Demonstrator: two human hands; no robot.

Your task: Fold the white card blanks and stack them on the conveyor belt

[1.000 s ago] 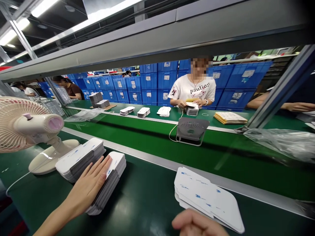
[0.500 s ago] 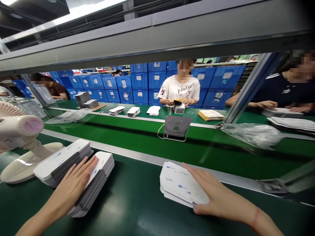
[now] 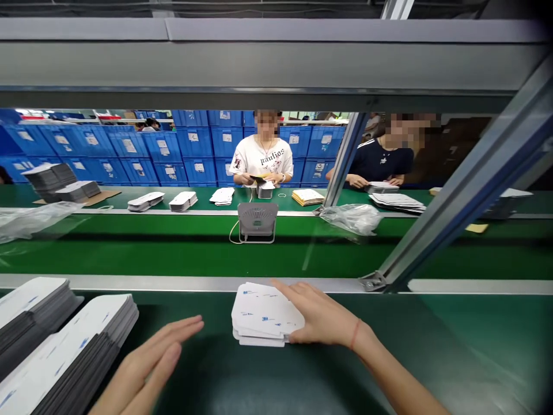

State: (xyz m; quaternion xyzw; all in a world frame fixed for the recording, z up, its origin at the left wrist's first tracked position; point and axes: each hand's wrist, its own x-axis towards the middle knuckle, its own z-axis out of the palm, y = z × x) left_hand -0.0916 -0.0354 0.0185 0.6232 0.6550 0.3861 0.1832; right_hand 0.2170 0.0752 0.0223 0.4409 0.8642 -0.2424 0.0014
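A small stack of white sheets with blue print (image 3: 263,311) lies on the dark green tabletop, its edges uneven. My right hand (image 3: 315,314) grips its right side, thumb at the near edge and fingers at the far edge. To the left, my left hand (image 3: 151,360) hovers over the tabletop with fingers stretched out, holding nothing. Beside it on the left stands a long pile of white and dark grey pieces (image 3: 86,340), and beyond that a second similar pile (image 3: 37,305).
A metal rail (image 3: 173,283) borders a green conveyor (image 3: 181,253) with a small grey fan (image 3: 258,222). A slanted metal post (image 3: 449,196) rises at right. Across the belt, two people (image 3: 263,155) handle stacks; plastic bags (image 3: 352,218) lie nearby.
My left hand has come off the long pile and moved right, toward the small stack. My right hand stays on that stack. The view has turned right, and the white fan has left it.
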